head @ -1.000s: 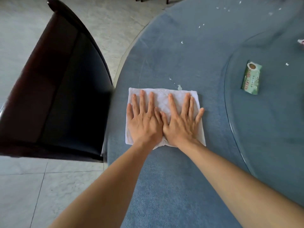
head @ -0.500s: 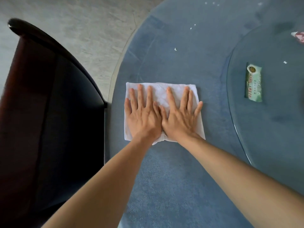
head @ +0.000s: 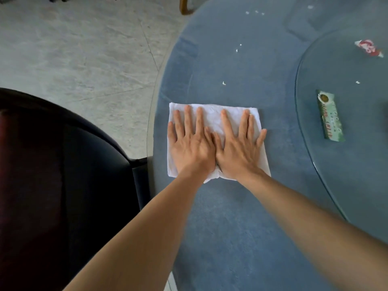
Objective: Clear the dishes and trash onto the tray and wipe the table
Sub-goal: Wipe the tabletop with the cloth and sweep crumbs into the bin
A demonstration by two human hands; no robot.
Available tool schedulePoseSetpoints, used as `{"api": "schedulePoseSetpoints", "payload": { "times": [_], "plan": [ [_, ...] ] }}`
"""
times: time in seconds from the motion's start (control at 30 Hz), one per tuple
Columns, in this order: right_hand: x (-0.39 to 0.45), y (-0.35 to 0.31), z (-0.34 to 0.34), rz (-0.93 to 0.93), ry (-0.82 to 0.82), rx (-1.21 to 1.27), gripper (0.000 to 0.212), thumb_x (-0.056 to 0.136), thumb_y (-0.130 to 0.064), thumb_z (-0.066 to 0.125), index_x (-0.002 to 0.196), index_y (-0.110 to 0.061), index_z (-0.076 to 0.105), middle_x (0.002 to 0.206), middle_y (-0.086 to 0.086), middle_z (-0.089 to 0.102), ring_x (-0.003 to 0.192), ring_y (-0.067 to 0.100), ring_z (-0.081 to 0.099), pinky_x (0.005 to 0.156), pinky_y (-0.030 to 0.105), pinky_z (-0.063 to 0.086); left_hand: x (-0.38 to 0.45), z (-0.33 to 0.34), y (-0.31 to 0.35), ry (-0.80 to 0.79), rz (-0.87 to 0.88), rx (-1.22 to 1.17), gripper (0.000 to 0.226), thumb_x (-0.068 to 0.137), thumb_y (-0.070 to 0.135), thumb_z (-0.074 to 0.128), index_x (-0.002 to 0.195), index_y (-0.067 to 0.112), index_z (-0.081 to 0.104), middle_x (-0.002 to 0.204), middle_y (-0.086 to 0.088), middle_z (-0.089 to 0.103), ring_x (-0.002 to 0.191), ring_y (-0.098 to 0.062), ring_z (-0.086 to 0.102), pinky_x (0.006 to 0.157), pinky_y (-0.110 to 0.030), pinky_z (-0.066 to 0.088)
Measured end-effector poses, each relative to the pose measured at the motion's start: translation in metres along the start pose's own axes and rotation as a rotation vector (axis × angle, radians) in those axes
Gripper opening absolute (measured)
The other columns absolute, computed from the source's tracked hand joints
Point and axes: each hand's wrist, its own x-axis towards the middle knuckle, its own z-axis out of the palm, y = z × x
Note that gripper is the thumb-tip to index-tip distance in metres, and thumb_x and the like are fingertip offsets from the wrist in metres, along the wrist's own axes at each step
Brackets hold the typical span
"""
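Both hands flat w/ fingers straight on white cloth: left hand & right hand side by side, thumbs touching, pressing down. Cloth lying near left edge of blue tabletop. Beyond cloth: white crumbs, open blue surface. Right of cloth, on glass turntable: green wrapper; farther back, red-white wrapper. Left of cloth, past tabletop rim: dark chair.

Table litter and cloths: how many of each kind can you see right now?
White cloth, under both hands: 1
Green wrapper: 1
Red-and-white wrapper: 1
Small white crumbs, e.g.: about 9, some too small to be sure
Total: about 12
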Motion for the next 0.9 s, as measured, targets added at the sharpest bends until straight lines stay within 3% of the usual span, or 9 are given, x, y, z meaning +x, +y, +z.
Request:
{"api": "schedulePoseSetpoints", "payload": {
  "times": [0.23, 0.9],
  "plan": [
    [0.035, -0.009, -0.001, 0.082, 0.017, -0.037, 0.065, 0.103, -0.062, 0.012, 0.161, -0.044, -0.010, 0.170, 0.017, -0.016, 0.158, 0.029, -0.015, 0.121, 0.065, -0.007, 0.048, -0.001, -0.002, -0.013, 0.067, 0.023, 0.059, 0.103, 0.043, 0.002, 0.158, 0.029, -0.015, 0.167, 0.000, -0.019, 0.153, -0.025, -0.023, 0.123, -0.043, -0.014],
    [0.150, -0.030, -0.019, 0.282, 0.069, -0.006, 0.063, 0.105, -0.058, 0.014, 0.161, -0.041, -0.009, 0.170, 0.020, -0.013, 0.158, 0.031, -0.012, 0.122, 0.063, -0.003, 0.192, -0.009, 0.016, -0.022, 0.276, 0.059, 0.060, 0.104, 0.045, 0.006, 0.160, 0.030, -0.011, 0.168, 0.000, -0.016, 0.154, -0.025, -0.019, 0.124, -0.043, -0.013]
  ]
}}
